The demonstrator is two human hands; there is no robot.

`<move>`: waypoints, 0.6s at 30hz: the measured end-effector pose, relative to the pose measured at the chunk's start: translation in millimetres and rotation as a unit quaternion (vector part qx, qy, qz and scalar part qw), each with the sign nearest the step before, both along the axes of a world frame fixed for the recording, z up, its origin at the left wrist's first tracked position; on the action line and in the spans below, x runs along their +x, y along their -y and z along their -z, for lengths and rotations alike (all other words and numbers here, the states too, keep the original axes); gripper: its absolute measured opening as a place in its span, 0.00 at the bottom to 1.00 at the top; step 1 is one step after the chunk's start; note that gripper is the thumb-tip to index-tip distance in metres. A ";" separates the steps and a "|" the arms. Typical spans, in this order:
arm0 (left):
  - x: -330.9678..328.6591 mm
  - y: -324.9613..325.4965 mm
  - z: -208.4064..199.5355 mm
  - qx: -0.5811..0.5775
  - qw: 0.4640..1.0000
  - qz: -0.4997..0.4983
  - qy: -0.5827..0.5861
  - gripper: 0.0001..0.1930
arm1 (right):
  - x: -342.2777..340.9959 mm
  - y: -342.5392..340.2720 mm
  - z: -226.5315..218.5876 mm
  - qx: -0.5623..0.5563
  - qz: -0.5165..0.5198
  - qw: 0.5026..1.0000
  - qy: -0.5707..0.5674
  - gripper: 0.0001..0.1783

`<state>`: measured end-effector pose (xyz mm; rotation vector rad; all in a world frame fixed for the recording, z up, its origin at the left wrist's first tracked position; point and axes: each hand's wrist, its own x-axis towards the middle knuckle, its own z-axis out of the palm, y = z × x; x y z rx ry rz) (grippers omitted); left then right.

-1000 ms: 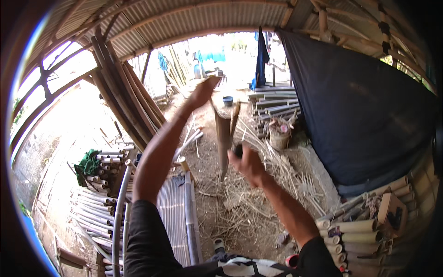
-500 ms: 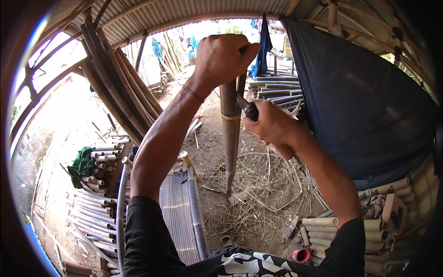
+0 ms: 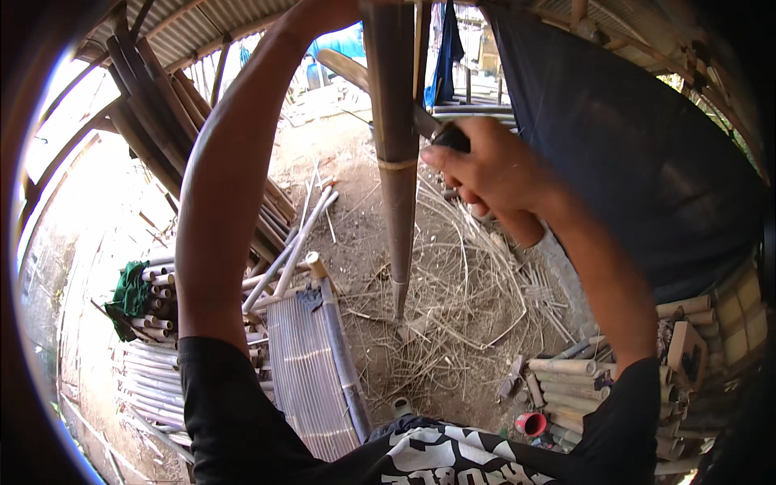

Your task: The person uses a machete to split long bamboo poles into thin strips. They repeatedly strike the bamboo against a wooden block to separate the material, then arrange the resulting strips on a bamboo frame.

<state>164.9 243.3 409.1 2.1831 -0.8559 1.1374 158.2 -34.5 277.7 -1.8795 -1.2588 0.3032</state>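
Note:
A tall brown bamboo pole [image 3: 392, 105] stands before me, its lower end down at the littered ground. A narrow strip [image 3: 421, 48] runs along its right side with a gap between. My right hand [image 3: 493, 166] is closed round the black handle of a large knife [image 3: 425, 123], its blade against the pole's right side. In line with it, a pale, rounded blade-like end [image 3: 343, 69] sticks out left of the pole. My left hand [image 3: 343, 8] is raised at the top edge by the pole, mostly cut off; its fingers are hidden.
Bamboo shavings [image 3: 453, 299] cover the ground. A slatted bamboo bench [image 3: 303, 356] is near left, beside stacked poles [image 3: 153, 380] and a green cloth [image 3: 129, 291]. Right are a dark hanging sheet [image 3: 622, 153], cut bamboo [image 3: 566, 388] and a red cup [image 3: 531, 423]. Long poles lean far left [image 3: 145, 105].
My left hand has risen from a visible fist to the frame's top edge. My right hand and knife have moved up slightly. The pole looks larger, and the view has shifted.

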 end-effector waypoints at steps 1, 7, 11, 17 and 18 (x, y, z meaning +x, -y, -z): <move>2.8 4.9 13.1 -0.034 0.999 -0.024 -0.030 0.20 | -0.6 5.4 -9.9 -0.013 -0.002 1.000 0.006 0.19; 1.0 -4.2 68.3 -0.111 0.990 -0.056 -0.063 0.23 | 8.5 -9.8 -10.0 -0.052 0.012 0.998 0.032 0.21; -32.3 -12.6 55.5 -0.130 0.987 -0.065 -0.074 0.25 | -15.4 -13.7 -60.1 0.048 -0.013 0.998 0.032 0.17; -46.3 -83.2 107.2 -0.171 0.969 -0.145 -0.107 0.27 | -37.8 -49.1 -72.7 0.059 -0.014 0.994 0.093 0.19; -9.6 -80.5 130.8 -0.185 0.967 -0.128 -0.116 0.28 | -36.5 -47.7 -71.1 -0.023 0.044 0.993 0.108 0.19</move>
